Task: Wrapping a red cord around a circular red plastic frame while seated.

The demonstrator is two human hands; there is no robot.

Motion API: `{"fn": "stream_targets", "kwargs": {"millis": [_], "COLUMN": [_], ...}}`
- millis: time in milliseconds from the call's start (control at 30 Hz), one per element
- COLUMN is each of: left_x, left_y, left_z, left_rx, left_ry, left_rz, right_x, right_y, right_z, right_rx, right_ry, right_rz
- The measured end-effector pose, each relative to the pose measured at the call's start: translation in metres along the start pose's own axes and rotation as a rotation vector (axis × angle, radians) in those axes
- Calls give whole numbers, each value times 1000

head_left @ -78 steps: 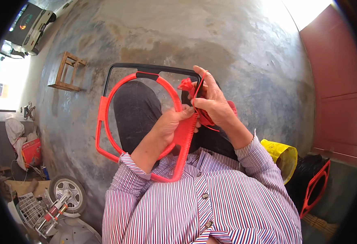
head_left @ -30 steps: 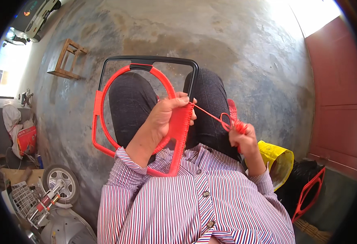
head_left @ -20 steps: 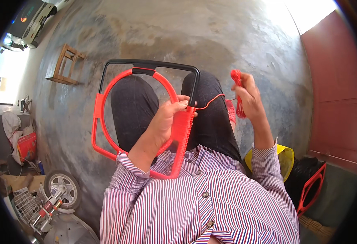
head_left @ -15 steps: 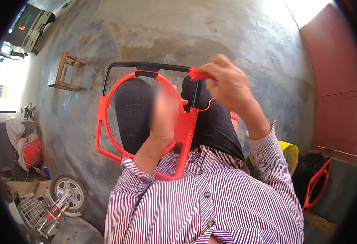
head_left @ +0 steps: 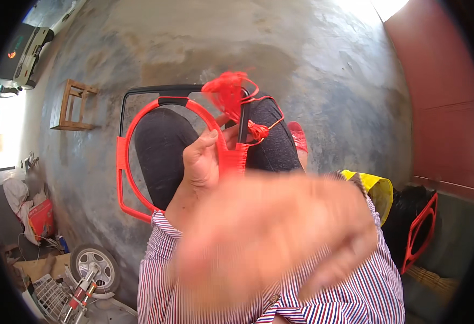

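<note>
A rectangular frame [head_left: 122, 154], black at the top and wound in red cord elsewhere, rests over my lap with a red round hoop [head_left: 197, 110] inside it. My left hand [head_left: 202, 159] grips the hoop's right side, thumb in front and fingers behind. A loose bunch of red cord [head_left: 225, 92] is at the frame's top right corner. Below it, a smaller red cord bundle [head_left: 258, 130] hangs beside the black upright. My right hand [head_left: 275, 237] is smeared by motion close to the camera, in front of my chest. It hides the frame's lower right part, and its fingers cannot be made out.
A small wooden stool [head_left: 74, 106] stands on the concrete floor at the left. Lower left are a wheeled vehicle's wheel [head_left: 94, 268] and a white basket [head_left: 50, 297]. At the right are a yellow bag [head_left: 377, 190], another red-edged frame [head_left: 422, 235] and a red door [head_left: 445, 102].
My right hand has let go of the red cord and swung down from the frame's corner toward my chest. The cord bunch has spread loosely there. My left hand keeps its hold.
</note>
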State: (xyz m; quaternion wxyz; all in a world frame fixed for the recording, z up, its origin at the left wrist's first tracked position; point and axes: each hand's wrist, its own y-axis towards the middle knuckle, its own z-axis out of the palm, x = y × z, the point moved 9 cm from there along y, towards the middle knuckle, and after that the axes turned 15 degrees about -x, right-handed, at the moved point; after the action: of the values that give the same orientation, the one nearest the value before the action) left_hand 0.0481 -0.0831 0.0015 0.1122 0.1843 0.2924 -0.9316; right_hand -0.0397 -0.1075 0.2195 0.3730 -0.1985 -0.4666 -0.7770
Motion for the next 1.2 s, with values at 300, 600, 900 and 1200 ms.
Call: {"fn": "stream_targets", "kwargs": {"millis": [300,600,900,1200], "left_x": [-2,-5,-3,-4], "left_y": [7,7,7,2], "left_z": [-6,-14,-12,1], "left_rx": [-1,-44,-14,49], "left_ry": [35,65,36,40], "left_rz": [53,107,89,51], "right_x": [7,8,5,-39], "right_y": [-46,-42,-47,-64], "right_z": [65,53,51,-167], "right_rx": [174,131,192,-609], "right_ry": [855,888,743,-1164], "right_rz": [-80,-128,-206,252]}}
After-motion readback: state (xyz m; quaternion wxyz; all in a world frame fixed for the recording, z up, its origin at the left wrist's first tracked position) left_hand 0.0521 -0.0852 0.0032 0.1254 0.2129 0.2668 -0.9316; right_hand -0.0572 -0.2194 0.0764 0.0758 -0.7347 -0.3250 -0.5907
